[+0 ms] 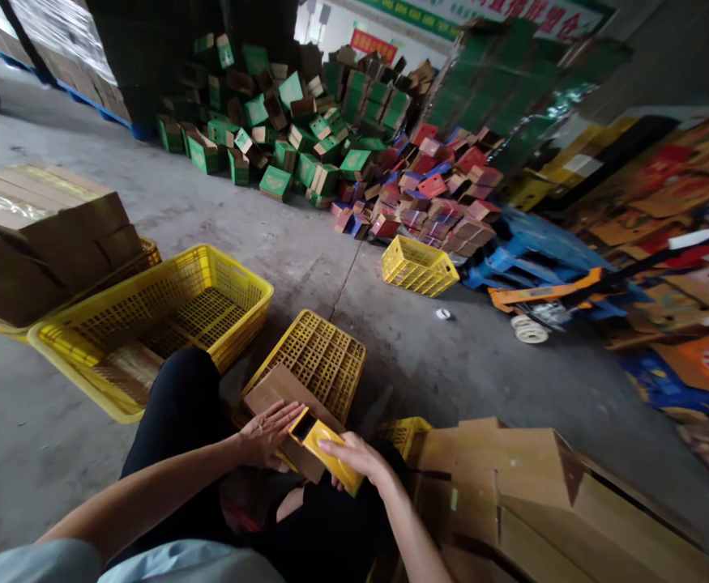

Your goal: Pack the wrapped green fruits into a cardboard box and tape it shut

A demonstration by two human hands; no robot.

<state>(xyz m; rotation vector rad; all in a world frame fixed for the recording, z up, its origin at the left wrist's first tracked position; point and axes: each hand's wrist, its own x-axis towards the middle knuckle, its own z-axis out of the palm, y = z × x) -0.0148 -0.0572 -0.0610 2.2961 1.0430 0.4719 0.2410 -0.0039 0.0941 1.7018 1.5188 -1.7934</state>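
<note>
A brown cardboard piece (278, 387), perhaps a folded carton, lies at a slant over the near end of an upturned yellow plastic crate (330, 348), just in front of my knees. My left hand (267, 436) lies on the cardboard with its fingers stretched out. Wrapped in my right hand (354, 455) is a yellow block-shaped tool (323, 449) with a dark opening at its far end. That end is against the cardboard, close to my left fingertips. The underside of the tool is hidden, so its exact kind is unclear.
Left stands a large yellow basket (208, 312) beside stacked flat cartons (44, 235). More flattened cardboard (512, 486) sits close on my right. Ahead are a small yellow crate (420, 263), piled green boxes (275, 182), red boxes (433, 186) and an orange pallet jack (542, 291).
</note>
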